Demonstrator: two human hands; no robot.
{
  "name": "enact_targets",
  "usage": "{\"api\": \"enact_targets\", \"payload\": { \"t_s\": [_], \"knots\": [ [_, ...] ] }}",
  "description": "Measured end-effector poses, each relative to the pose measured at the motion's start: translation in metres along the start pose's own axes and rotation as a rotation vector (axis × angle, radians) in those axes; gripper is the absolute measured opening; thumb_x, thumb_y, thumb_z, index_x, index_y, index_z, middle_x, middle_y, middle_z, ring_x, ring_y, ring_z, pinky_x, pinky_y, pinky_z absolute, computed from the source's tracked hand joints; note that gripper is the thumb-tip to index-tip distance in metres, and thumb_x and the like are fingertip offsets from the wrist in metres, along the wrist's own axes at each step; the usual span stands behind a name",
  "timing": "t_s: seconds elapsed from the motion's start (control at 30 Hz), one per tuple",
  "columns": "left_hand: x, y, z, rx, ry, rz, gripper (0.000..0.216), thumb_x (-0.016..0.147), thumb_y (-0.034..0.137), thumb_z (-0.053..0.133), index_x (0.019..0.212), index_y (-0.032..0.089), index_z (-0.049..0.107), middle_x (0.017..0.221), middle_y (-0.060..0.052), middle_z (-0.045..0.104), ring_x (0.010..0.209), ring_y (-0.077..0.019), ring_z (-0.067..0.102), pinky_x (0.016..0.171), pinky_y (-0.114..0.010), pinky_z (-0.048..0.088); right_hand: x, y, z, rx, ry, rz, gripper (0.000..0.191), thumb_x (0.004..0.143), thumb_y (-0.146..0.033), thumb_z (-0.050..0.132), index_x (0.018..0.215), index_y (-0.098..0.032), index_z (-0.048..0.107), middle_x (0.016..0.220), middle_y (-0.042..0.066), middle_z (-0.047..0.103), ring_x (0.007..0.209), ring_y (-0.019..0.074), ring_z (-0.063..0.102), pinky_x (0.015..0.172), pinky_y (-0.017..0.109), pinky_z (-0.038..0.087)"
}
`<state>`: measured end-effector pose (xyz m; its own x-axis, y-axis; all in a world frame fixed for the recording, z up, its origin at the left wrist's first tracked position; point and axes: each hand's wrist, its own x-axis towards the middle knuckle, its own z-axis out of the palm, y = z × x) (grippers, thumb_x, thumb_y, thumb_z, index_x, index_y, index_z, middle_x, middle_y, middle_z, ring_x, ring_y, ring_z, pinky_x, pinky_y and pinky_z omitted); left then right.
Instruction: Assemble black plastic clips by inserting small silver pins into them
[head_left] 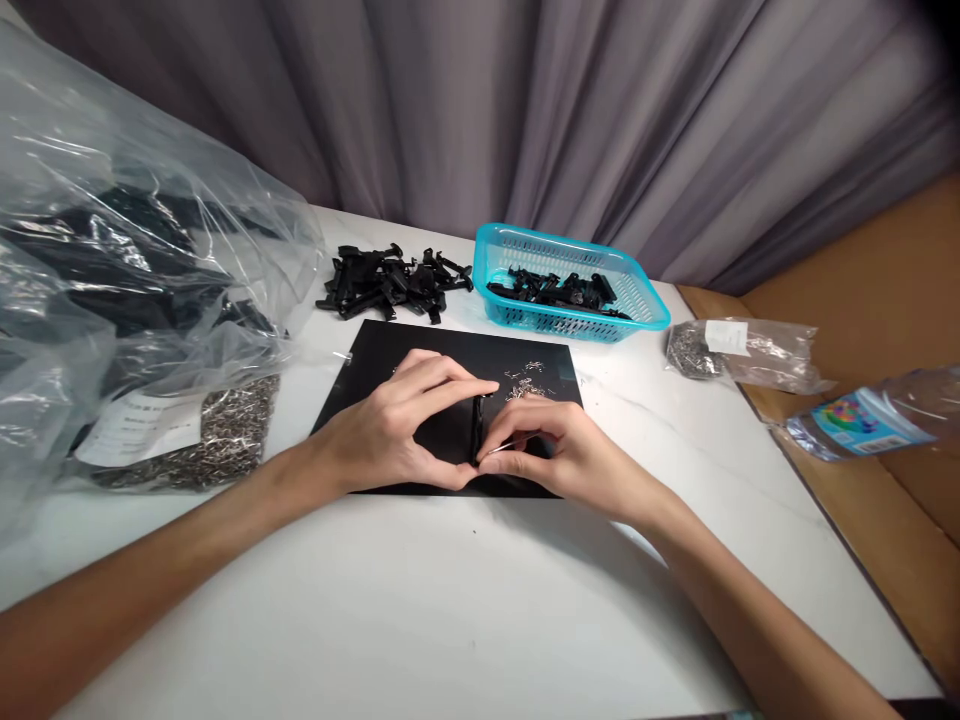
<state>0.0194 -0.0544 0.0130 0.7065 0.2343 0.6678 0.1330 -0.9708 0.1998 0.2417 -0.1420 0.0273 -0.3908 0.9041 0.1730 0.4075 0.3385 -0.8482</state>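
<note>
Black clip part (477, 430) sits over the black mat (420, 345), long axis running near to far. The left hand (390, 430) has it in a grip end to end, thumb at the near end, forefinger at the far end. Right hand (562, 450) is just beside it on the right, grip narrow on a metal pin (496, 449) that points left at the part. Loose pins (525, 385) lie just behind, turquoise basket (652, 312) and parts pile (390, 280) farther back. Desk (450, 600) edges well apart from both hands.

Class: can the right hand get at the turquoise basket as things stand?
Probably yes: only mat and loose pins lie between right hand and basket, though its grip pinches a pin.
</note>
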Motion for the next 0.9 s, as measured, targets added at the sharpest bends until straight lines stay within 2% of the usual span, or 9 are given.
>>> {"api": "enact_targets", "payload": {
  "t_s": [0.17,0.33,0.4,0.5,0.63,0.7,0.73,0.83,0.9],
  "knots": [
    [0.002,0.005,0.001,0.093,0.045,0.032,0.058,0.077,0.023,0.081,0.130,0.014,0.060,0.097,-0.009,0.068,0.090,-0.0232,0.066,0.088,-0.041,0.056,0.001,0.007,0.007,0.218,0.082,0.187,0.031,0.083,-0.046,0.084,0.086,-0.019,0.068,0.085,-0.001,0.068,0.066,0.0118,0.053,0.062,0.027,0.044],
    [0.001,0.005,0.003,0.133,0.038,0.068,0.055,0.078,0.025,0.080,0.129,0.017,0.061,0.091,-0.006,0.066,0.084,-0.0228,0.065,0.085,-0.041,0.056,0.001,0.011,0.011,0.190,0.068,0.190,0.035,0.082,-0.051,0.083,0.084,-0.019,0.068,0.078,-0.002,0.064,0.062,0.0109,0.046,0.058,0.026,0.038],
    [0.000,0.003,0.003,0.115,0.036,0.031,0.057,0.077,0.025,0.081,0.129,0.017,0.061,0.093,-0.006,0.066,0.087,-0.0225,0.065,0.086,-0.039,0.056,0.001,0.008,0.010,0.129,0.100,0.169,0.036,0.082,-0.052,0.083,0.083,-0.019,0.068,0.077,-0.002,0.064,0.062,0.0109,0.045,0.058,0.026,0.037],
    [0.000,0.000,0.000,0.067,0.032,-0.087,0.059,0.075,0.026,0.083,0.130,0.019,0.061,0.098,-0.006,0.067,0.095,-0.0229,0.064,0.089,-0.037,0.056,0.002,0.003,0.008,0.104,0.146,0.142,0.036,0.089,-0.053,0.077,0.081,-0.019,0.067,0.076,-0.001,0.065,0.065,0.0123,0.052,0.062,0.027,0.042],
    [-0.001,-0.001,-0.003,0.016,0.014,-0.161,0.064,0.072,0.029,0.086,0.130,0.018,0.062,0.102,-0.006,0.067,0.097,-0.0229,0.063,0.091,-0.036,0.055,0.003,0.003,0.005,0.052,0.265,0.077,0.047,0.108,-0.051,0.044,0.090,-0.020,0.073,0.081,0.003,0.068,0.080,0.0178,0.063,0.080,0.034,0.049],
    [-0.001,0.000,-0.004,-0.002,-0.003,-0.182,0.066,0.071,0.028,0.086,0.131,0.017,0.061,0.105,-0.007,0.066,0.100,-0.0234,0.063,0.092,-0.036,0.055,0.002,0.005,0.005,-0.032,0.350,0.011,0.051,0.111,-0.049,0.035,0.094,-0.021,0.074,0.091,0.006,0.071,0.092,0.0200,0.064,0.092,0.039,0.048],
    [-0.001,0.000,-0.004,-0.007,-0.011,-0.196,0.067,0.070,0.027,0.086,0.131,0.017,0.061,0.107,-0.007,0.066,0.101,-0.0237,0.063,0.093,-0.037,0.055,0.001,0.006,0.005,-0.056,0.380,0.003,0.053,0.112,-0.049,0.034,0.093,-0.021,0.074,0.091,0.006,0.071,0.090,0.0197,0.064,0.091,0.039,0.048],
    [0.000,0.002,-0.005,-0.017,-0.032,-0.252,0.066,0.070,0.027,0.085,0.131,0.018,0.061,0.109,-0.007,0.065,0.103,-0.0238,0.064,0.094,-0.037,0.055,-0.001,0.007,0.009,0.052,0.401,0.069,0.052,0.110,-0.051,0.037,0.086,-0.021,0.072,0.066,0.000,0.060,0.063,0.0149,0.057,0.067,0.033,0.048],
    [0.000,0.002,-0.005,-0.036,-0.046,-0.295,0.064,0.070,0.028,0.085,0.129,0.019,0.062,0.109,-0.006,0.064,0.101,-0.0233,0.064,0.093,-0.037,0.055,-0.002,0.007,0.012,0.223,0.382,0.073,0.046,0.108,-0.051,0.046,0.084,-0.020,0.070,0.061,-0.001,0.057,0.055,0.0131,0.054,0.056,0.030,0.046]
  ]
}}
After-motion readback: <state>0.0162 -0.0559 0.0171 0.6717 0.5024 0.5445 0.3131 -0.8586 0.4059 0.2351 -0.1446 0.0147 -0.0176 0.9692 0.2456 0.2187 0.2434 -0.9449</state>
